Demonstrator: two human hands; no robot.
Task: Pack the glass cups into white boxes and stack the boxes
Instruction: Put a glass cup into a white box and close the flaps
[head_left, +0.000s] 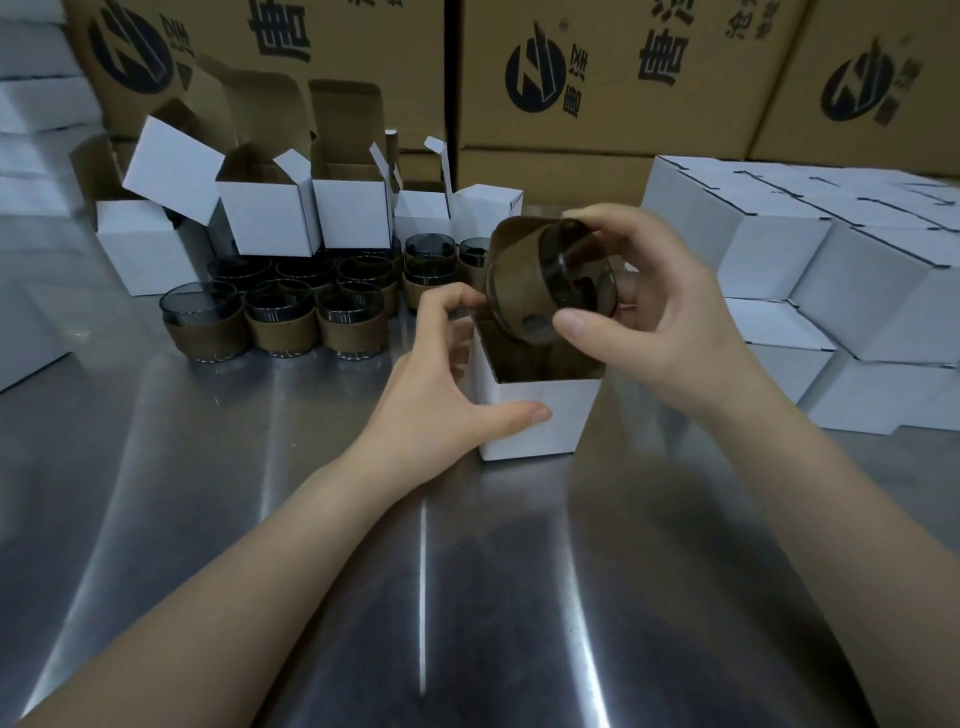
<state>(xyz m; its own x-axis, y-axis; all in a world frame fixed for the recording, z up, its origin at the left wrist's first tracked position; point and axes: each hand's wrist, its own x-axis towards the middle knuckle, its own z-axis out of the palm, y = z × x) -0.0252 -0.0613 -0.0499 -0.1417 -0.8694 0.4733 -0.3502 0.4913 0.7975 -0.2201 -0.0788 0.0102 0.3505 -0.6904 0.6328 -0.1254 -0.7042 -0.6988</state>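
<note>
My right hand (660, 306) grips a dark glass cup (540, 283) with a brown sleeve, tilted on its side just above the mouth of an open white box (535, 415). My left hand (447, 384) holds that box by its left side, thumb across the front, fingers at the rim. Several more sleeved glass cups (280, 317) stand grouped on the steel table behind and to the left. Closed white boxes (810, 270) are stacked at the right.
Several open empty white boxes (270, 208) with raised flaps stand behind the cups. Large brown cartons (597, 78) with printed logos form a wall at the back. More white boxes sit at the far left edge (31, 104). The steel table (363, 571) stretches toward me.
</note>
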